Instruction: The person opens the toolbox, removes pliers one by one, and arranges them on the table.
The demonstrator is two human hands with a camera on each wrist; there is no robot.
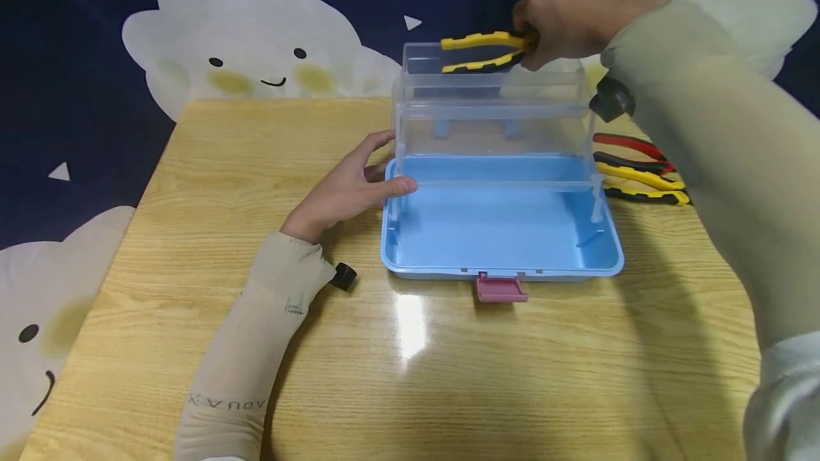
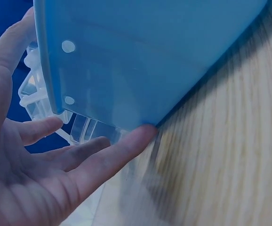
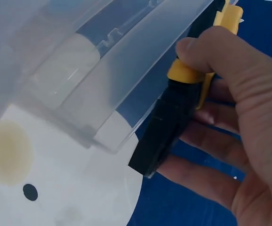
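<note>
A light blue toolbox (image 1: 487, 233) stands with its clear tiered trays (image 1: 493, 98) raised at the back. Above the top tray, my right hand (image 1: 579, 16) holds a pair of pliers (image 1: 483, 40) with yellow and black handles. In the right wrist view, thumb and fingers grip the pliers (image 3: 185, 77) near their dark head, beside the clear tray. My left hand (image 1: 352, 187) is at the toolbox's left side, thumb over the rim. The left wrist view shows its fingers (image 2: 122, 157) spread and fairly straight, one touching the box's blue side wall (image 2: 140, 61).
Right of the toolbox lie red-and-black handles (image 1: 631, 144) and yellow-and-black handles (image 1: 640, 176), partly hidden. A magenta latch (image 1: 502, 289) hangs open at the box's front. The wooden table (image 1: 448, 390) ends at a dark cloth with cloud faces (image 1: 256, 34).
</note>
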